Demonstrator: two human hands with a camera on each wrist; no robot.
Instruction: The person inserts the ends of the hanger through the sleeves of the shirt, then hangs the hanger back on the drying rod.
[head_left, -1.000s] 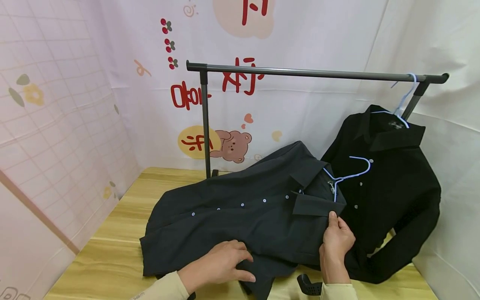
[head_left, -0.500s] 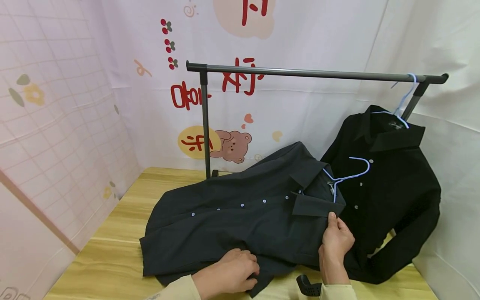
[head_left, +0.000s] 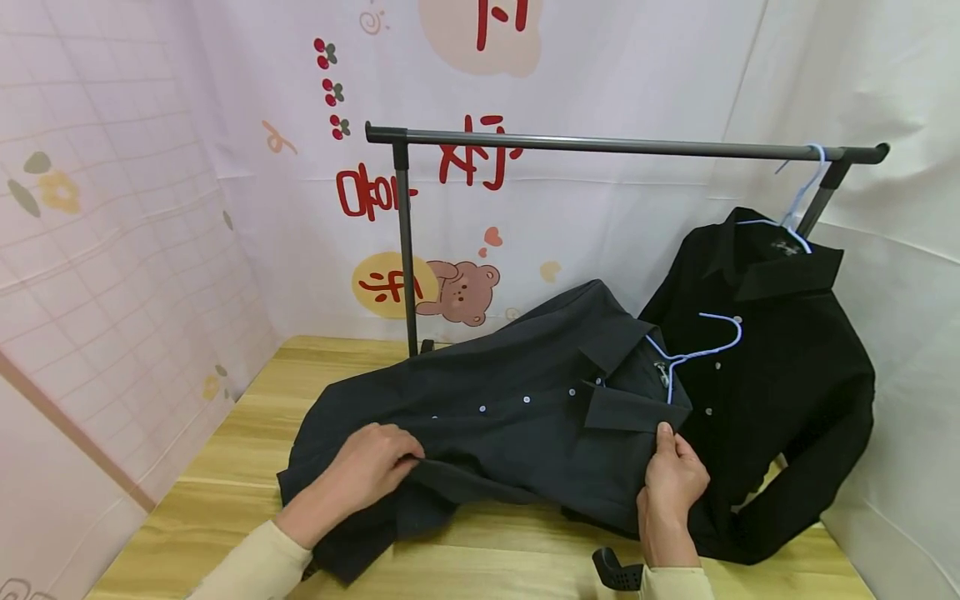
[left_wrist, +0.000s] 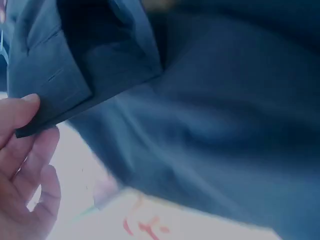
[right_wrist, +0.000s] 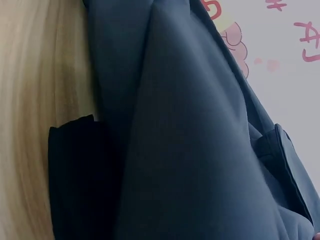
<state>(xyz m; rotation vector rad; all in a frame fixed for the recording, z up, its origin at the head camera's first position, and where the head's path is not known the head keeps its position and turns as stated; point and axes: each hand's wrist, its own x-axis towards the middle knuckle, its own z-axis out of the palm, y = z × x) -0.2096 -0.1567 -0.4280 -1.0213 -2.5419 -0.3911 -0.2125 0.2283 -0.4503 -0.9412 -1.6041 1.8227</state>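
Note:
A black button-up shirt (head_left: 525,450) lies slanted across the table, a light-blue hanger (head_left: 677,360) in its neck with the hook pointing right. My left hand (head_left: 371,462) pinches the end of one sleeve over the lower front of the shirt. Up close in the left wrist view, thumb and fingers grip the corner of the open cuff (left_wrist: 55,75), where buttonhole slits show. Just below the collar (head_left: 637,411), my right hand (head_left: 673,475) pinches the shoulder, thumb on top. The right wrist view is mostly filled by the shirt's dark cloth (right_wrist: 185,135).
A dark metal clothes rail (head_left: 562,142) stands behind, and a second black shirt (head_left: 795,350) hangs from its right end on another light-blue hanger (head_left: 801,200). A small black object (head_left: 618,573) sits at the front beside the right wrist. Printed cloth (head_left: 300,250) closes off the back and sides.
My left hand has reached down to the near sleeve, then moved left and up with its cuff, drawing the sleeve over the shirt's front. The right hand keeps its hold at the shoulder.

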